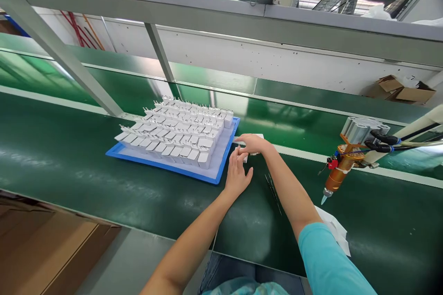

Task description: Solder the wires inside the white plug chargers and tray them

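My right hand [254, 144] reaches in from the right beside the tray's edge, fingers bent down over a small white plastic part [245, 159]. Most of that part is hidden by the hands. Just below, my left hand [238, 175] has its fingers stretched upward, touching or nearly touching the right fingertips, with the thumb apart. A white edge [259, 136] shows behind the right hand. To the left lies a blue-rimmed tray [216, 178], holding rows of white plastic housings [173, 136] with thin pieces sticking up. Thin metal tweezers [273, 193] lie right of my left hand.
An orange dispenser [337, 175] with a pale nozzle hangs over the green bench [166, 207] at right. White paper [334, 228] lies below it. A grey frame bar [207, 14] crosses above the bench. Cardboard boxes stand at lower left and far right [401, 90].
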A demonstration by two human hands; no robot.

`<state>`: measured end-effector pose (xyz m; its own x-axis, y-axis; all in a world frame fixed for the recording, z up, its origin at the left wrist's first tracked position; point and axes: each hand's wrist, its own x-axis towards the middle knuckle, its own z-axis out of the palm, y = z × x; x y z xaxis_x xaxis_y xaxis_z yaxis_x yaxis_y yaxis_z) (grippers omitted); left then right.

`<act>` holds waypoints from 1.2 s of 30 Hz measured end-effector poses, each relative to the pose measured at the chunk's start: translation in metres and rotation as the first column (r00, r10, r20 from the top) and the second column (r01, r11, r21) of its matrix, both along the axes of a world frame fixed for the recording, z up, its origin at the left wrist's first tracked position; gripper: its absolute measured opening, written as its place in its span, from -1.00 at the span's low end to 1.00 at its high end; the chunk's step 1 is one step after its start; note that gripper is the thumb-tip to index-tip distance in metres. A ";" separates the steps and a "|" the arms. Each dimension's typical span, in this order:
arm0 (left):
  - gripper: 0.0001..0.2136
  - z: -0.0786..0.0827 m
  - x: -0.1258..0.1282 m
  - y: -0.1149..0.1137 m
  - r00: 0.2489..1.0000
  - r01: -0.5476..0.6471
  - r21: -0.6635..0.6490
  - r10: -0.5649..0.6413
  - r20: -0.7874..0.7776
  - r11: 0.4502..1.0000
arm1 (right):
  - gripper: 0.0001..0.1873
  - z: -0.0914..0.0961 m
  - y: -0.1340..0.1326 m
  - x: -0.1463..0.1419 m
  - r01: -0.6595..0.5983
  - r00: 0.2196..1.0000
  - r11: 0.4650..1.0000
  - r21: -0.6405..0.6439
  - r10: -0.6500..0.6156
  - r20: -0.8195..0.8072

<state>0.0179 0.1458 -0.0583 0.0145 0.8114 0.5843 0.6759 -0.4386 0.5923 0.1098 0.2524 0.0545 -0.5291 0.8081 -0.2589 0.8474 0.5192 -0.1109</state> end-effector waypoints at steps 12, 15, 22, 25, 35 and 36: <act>-0.55 -0.006 -0.004 0.011 0.972 -0.104 -0.244 0.046 -0.232 0.964 | -0.48 -0.033 0.017 0.034 0.506 0.862 0.861 0.054 -0.507 0.011; -0.63 -0.001 -0.005 0.011 0.986 -0.054 -0.241 0.014 -0.165 0.969 | -0.47 -0.026 0.009 0.037 0.497 0.866 0.865 0.063 -0.499 0.022; -0.69 0.019 -0.022 0.012 0.942 0.145 -0.531 0.047 0.332 0.835 | -0.57 -0.005 -0.033 0.056 0.462 0.878 0.886 0.042 -0.463 0.121; -0.72 0.024 -0.028 0.012 0.941 0.171 -0.583 0.044 0.335 0.794 | -0.77 -0.004 -0.050 0.053 0.427 0.896 0.904 0.005 -0.424 0.133; -0.32 0.029 -0.031 0.004 0.910 0.355 -0.466 -0.186 0.371 0.810 | -0.66 0.048 -0.167 0.074 0.067 0.792 0.970 0.235 0.091 -0.603; -0.27 0.029 -0.029 0.002 0.920 0.354 -0.427 -0.228 0.318 0.832 | -0.70 0.051 -0.182 0.085 0.103 0.685 0.945 0.310 0.158 -0.711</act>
